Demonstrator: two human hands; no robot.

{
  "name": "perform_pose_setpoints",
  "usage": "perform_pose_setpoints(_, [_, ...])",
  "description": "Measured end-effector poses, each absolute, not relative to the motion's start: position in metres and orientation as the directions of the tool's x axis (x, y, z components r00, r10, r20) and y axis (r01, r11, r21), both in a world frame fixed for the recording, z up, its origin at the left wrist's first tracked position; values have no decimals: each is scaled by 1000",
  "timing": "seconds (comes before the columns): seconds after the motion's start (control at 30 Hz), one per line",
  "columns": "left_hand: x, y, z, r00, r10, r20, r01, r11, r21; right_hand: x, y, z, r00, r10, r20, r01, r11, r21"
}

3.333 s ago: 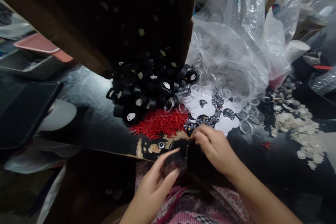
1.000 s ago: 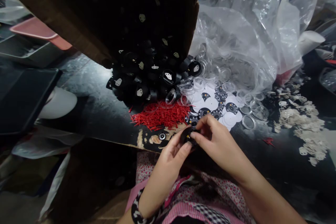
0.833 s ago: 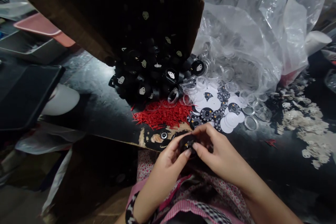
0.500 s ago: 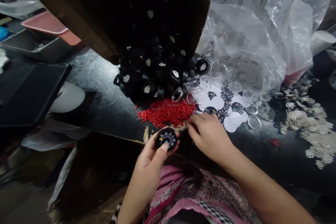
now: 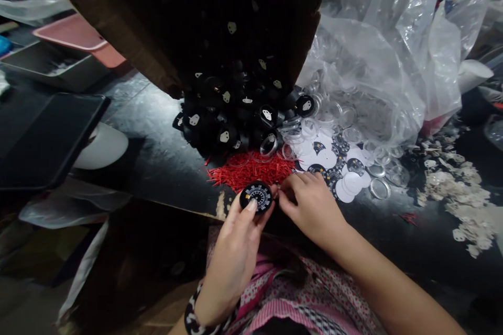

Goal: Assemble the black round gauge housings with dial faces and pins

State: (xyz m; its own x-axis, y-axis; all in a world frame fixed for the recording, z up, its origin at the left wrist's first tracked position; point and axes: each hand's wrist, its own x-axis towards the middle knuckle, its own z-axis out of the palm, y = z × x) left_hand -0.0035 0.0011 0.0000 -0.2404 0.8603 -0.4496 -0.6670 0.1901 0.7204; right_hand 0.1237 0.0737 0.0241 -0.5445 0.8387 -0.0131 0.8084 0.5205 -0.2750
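My left hand (image 5: pixel 241 235) holds a round black gauge (image 5: pixel 257 196) with white dial markings and a small yellow patch, its thumb lying on the face. Close beside it, my right hand (image 5: pixel 312 199) has its fingers pinched together by the gauge's right edge; whatever they hold is too small to make out. Just beyond the hands lies a heap of thin red pointers (image 5: pixel 251 170). Printed dial discs (image 5: pixel 351 183), some white side up, spread past my right hand.
A cardboard box (image 5: pixel 157 57) tips black round housings (image 5: pixel 223 136) onto the dark table. Clear rings (image 5: pixel 379 188) and a plastic bag (image 5: pixel 377 68) sit at right, near a pile of pale metal plates (image 5: pixel 459 188). A black tablet-like slab (image 5: pixel 47 136) rests on the left.
My left hand has moved slightly right and up with the gauge, turning its face more toward me. The right hand stays pinched, now nearly at the gauge's edge. The view has shifted a little.
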Motion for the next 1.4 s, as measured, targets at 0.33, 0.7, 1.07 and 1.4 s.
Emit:
perform_pose_setpoints(0.33, [1,2,11,-192,889,-416,-710,167,684,146,61,28,-505,841,196,622,512,-592])
perform_pose_setpoints(0.7, [11,6,-9,-116,927,-358,-411,283,867,150,56,42,-470,873,128,472,371,-800])
perform_pose_setpoints(1.07, [12,2,8,-168,954,-247,-148,224,963,154,53,45,-436,896,86,439,296,-848])
perform_pose_setpoints(1.4, [13,-3,13,-102,951,-293,-228,265,937,157,50,53,-466,881,86,347,271,-898])
